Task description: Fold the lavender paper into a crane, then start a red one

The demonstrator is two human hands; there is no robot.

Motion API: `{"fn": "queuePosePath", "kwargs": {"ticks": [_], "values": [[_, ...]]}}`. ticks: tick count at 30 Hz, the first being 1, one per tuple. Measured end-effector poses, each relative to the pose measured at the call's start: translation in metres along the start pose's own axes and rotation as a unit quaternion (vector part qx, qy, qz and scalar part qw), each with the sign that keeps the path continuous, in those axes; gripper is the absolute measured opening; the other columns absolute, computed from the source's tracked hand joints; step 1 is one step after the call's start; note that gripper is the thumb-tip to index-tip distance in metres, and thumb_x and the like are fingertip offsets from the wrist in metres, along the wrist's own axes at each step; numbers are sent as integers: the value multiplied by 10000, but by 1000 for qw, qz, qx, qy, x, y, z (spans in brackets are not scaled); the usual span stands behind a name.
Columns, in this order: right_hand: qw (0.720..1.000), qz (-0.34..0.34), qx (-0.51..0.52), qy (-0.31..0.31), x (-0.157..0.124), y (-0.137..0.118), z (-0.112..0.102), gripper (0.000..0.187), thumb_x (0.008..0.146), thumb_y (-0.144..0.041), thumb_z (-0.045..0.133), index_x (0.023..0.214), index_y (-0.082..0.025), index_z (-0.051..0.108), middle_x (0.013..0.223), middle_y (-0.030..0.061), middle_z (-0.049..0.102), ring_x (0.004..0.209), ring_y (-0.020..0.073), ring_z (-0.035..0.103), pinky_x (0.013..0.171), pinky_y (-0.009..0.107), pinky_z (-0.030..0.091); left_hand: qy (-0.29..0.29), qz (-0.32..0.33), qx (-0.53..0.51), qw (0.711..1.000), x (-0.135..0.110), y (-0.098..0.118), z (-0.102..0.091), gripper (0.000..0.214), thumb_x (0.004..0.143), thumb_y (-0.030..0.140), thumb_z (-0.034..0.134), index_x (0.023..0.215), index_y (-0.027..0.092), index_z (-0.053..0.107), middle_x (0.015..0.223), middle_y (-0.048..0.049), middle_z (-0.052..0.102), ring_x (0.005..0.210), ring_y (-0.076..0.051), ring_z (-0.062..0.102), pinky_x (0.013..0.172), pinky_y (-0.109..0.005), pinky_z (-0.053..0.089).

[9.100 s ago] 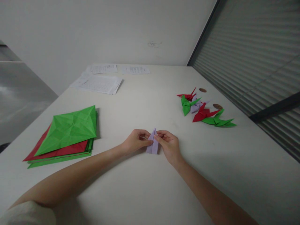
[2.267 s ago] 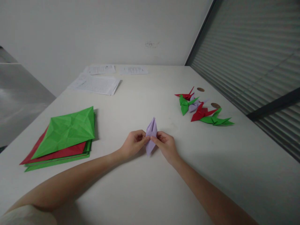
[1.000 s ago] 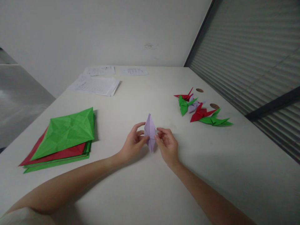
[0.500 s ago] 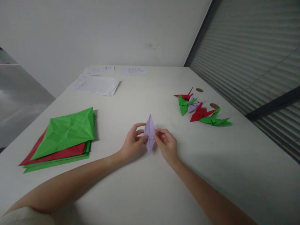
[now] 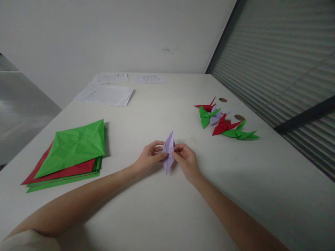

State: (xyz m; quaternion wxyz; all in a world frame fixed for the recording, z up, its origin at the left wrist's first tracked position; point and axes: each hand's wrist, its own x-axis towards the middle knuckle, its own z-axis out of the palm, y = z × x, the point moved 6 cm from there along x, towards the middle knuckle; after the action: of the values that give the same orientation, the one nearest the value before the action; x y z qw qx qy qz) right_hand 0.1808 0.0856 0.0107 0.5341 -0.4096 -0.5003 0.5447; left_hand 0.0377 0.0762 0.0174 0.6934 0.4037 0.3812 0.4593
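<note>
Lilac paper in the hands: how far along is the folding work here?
Done: several folded red, green and lilac figures lie together on the right side of the table. In hand: the left hand and right hand pinch the lilac paper, already folded to a narrow pointed shape. Left: a stack of flat green and red sheets waits on the left side.

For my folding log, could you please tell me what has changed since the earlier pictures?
The lilac folded paper, squat and low nine seconds ago, is now a longer pointed shape held up, tip leaning right. The left hand, fingers spread a second ago, has closed onto it; the right hand pinches it as before. The stack of green and red sheets, the paper cranes and the printed papers have not moved.
</note>
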Motion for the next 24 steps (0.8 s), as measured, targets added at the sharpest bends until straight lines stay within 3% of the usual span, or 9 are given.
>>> {"fn": "queuePosePath", "kwargs": {"ticks": [6,13,21,24], "values": [[1000,-8,-1,-12,2,1,-2,151,701,-273,725,835,-234,669,774,-6,605,693,136,555,623,258,449,-10,13,21,1000,3,-1,-3,350,635,311,851,868,135,659,849,-48,711,673,-125,662,653,-257,540],[998,-43,-32,-46,0,-6,0,93,759,-322,699,786,-286,780,924,37,558,881,165,559,733,292,466,39,56,63,996,2,5,-8,281,627,361,830,711,130,694,780,-70,730,686,-172,680,647,-295,566],[994,-71,-72,-48,-3,-11,0,201,846,-355,605,808,-272,783,914,48,557,882,180,550,781,331,463,38,12,0,999,-2,7,-2,222,659,320,797,711,124,706,704,-44,698,659,-145,646,660,-282,551],[993,-77,-89,-29,-4,-11,1,213,841,-390,627,785,-245,772,895,52,561,872,185,557,757,326,475,34,18,12,999,-1,6,-3,252,670,329,808,754,121,692,761,-57,711,701,-154,661,689,-284,543]]}}
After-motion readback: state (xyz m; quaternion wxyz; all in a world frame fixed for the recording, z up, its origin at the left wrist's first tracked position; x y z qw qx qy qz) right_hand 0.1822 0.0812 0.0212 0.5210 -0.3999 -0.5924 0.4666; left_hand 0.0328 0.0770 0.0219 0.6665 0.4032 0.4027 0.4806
